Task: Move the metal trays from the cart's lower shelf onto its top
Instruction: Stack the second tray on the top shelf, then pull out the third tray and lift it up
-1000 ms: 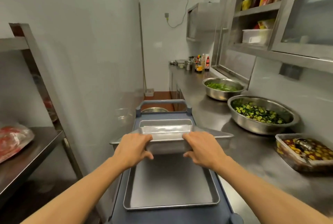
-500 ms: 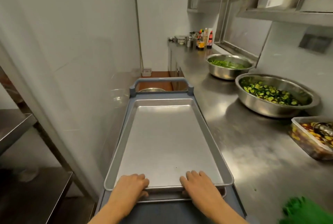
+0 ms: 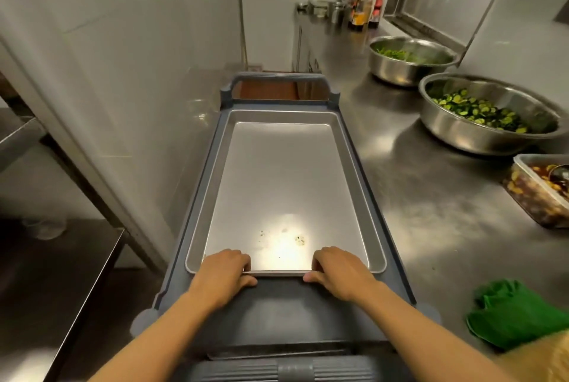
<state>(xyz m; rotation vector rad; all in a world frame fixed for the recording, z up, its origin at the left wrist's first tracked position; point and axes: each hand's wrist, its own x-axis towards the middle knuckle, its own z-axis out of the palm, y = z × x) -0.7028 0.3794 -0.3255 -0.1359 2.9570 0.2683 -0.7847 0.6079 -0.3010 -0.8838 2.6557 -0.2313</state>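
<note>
Metal tray (image 3: 284, 191) lies flat on the grey cart's top (image 3: 277, 304), its far end close to the cart's handle (image 3: 278, 77); a few dark specks mark its bottom near the glare. A stainless counter (image 3: 431, 212) runs along the cart's right side and carries a steel bowl of sliced cucumber (image 3: 489, 114), a second bowl of greens (image 3: 411, 59) farther back, a clear tub of sauced food (image 3: 543, 189), a green cloth (image 3: 520, 314) and sauce bottles (image 3: 365, 7) at the far end. A white wall stands to the left, with a steel shelf rack (image 3: 58, 258) beside it. The left hand (image 3: 226, 271) and right hand (image 3: 337, 269) each clasp the tray's near rim, fingers over the edge, thumbs outside it. Half a second ago the tray was held higher, above another tray's rim; now it sits lower, settled on the cart top.
</note>
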